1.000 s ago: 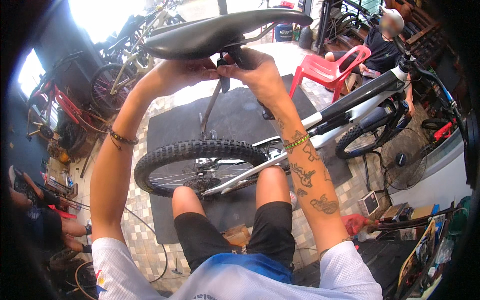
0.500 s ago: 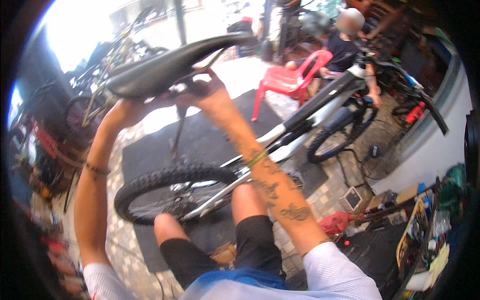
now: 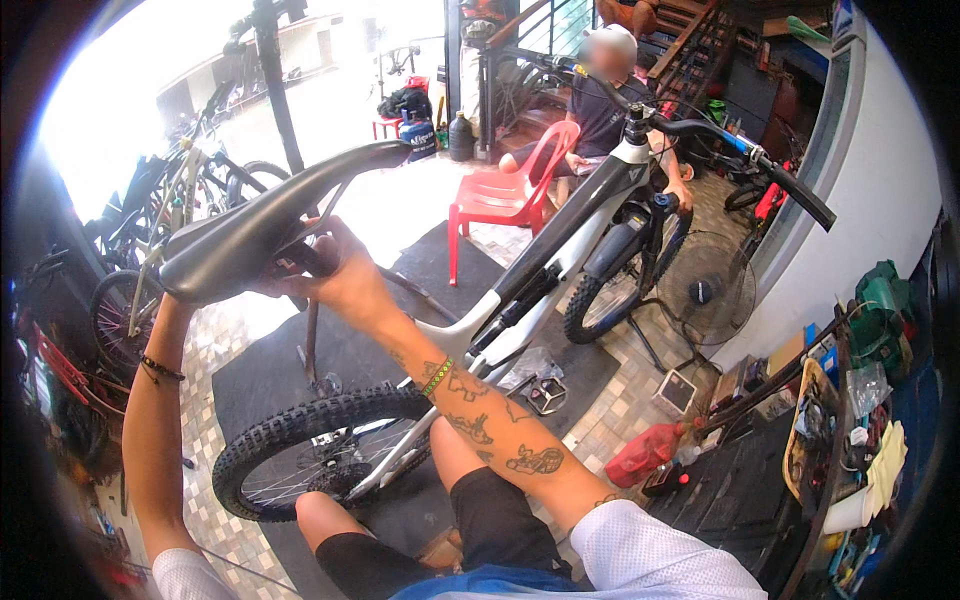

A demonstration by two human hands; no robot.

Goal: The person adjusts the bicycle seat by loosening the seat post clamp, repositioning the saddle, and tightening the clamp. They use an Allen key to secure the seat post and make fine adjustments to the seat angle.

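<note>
A black bicycle saddle (image 3: 255, 225) is raised in front of me, its far end pointing up and right. My right hand (image 3: 340, 270) is closed around the dark clamp area under the saddle, beside its rails. The left forearm (image 3: 155, 420) rises to the saddle's near end, where the saddle hides my left hand's fingers. Below and beyond stands a white and black mountain bike (image 3: 560, 260). Its knobby rear wheel (image 3: 235, 470) is by my knees. What the saddle is fixed to underneath is mostly hidden by my right hand.
A red plastic chair (image 3: 505, 195) stands beyond the bike. Behind the front wheel sits another person (image 3: 605, 110), one hand near the fork. A floor fan (image 3: 705, 290) is at the right, with a cluttered workbench (image 3: 740, 500) nearer me. Parked bicycles (image 3: 150, 240) line the left.
The view has shifted, so the bike's front and handlebar show more fully. The saddle and my hands sit lower and further left in the picture; my right hand stays on the saddle's underside.
</note>
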